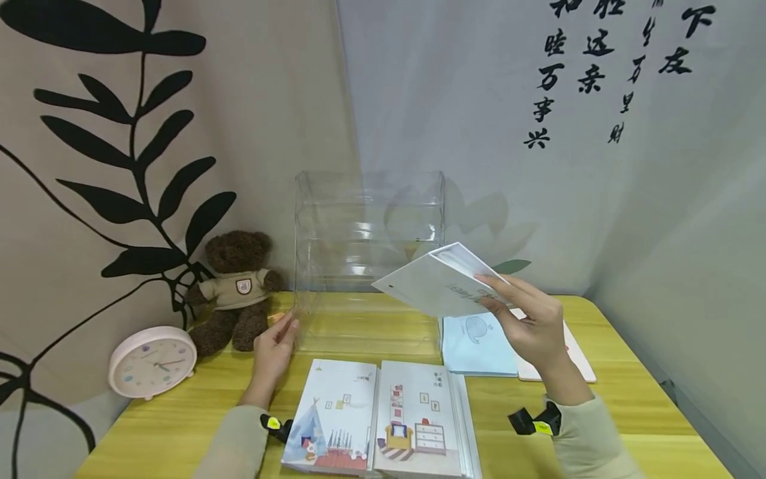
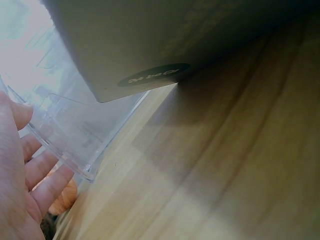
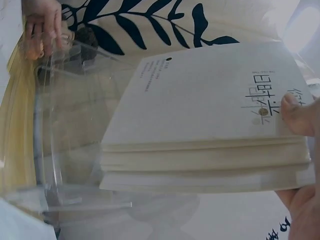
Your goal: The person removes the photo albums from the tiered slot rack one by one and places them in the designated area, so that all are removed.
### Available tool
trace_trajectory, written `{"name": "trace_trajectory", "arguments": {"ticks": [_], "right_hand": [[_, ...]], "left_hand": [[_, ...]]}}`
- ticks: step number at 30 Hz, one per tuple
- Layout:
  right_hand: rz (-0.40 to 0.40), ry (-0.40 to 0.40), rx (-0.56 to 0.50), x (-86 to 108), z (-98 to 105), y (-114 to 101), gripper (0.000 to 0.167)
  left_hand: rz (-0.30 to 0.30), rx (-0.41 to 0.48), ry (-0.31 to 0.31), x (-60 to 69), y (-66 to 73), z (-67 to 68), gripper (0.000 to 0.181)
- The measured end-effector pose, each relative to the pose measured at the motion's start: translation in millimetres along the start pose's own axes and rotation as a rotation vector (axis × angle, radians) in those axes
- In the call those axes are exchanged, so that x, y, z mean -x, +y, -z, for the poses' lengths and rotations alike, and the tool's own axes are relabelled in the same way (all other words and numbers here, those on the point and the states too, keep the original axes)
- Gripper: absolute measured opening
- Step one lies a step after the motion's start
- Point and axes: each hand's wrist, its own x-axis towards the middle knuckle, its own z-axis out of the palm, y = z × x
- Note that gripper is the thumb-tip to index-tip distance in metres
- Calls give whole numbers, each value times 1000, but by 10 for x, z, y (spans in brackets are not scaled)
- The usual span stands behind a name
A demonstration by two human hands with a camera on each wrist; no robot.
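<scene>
My right hand (image 1: 532,322) grips a white book (image 1: 443,283) by one end, with the thumb on its printed cover. The right wrist view shows the book's thick page edges (image 3: 200,160); whether it is one volume or more I cannot tell. The book hangs tilted in front of a clear plastic rack (image 1: 368,322) with several tiers. At the rack's left front edge, my left hand (image 1: 275,349) pinches the side panel between thumb and fingers. Two stacks of white illustrated books, left (image 1: 335,412) and right (image 1: 419,419), lie before the rack.
Light blue booklets (image 1: 479,342) and a white item (image 1: 574,356) lie right of the rack. To the left are a brown teddy bear (image 1: 239,286) and a round pink clock (image 1: 152,362). A patterned cloth (image 1: 269,100) hangs behind the wooden table (image 1: 652,412).
</scene>
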Motion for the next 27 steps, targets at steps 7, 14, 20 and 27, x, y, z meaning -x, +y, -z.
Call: {"name": "trace_trajectory", "arguments": {"ticks": [7, 14, 20, 27], "right_hand": [[-3, -53, -30, 65, 228, 12, 31], [-10, -124, -131, 144, 421, 50, 26], [-133, -214, -268, 376, 593, 237, 27], [-475, -340, -403, 613, 886, 422, 46]], "left_hand": [[-1, 0, -8, -18, 35, 0, 49], [-3, -9, -12, -17, 33, 10, 48], [2, -16, -15, 1, 22, 21, 48], [7, 0, -34, 13, 51, 16, 50]]}}
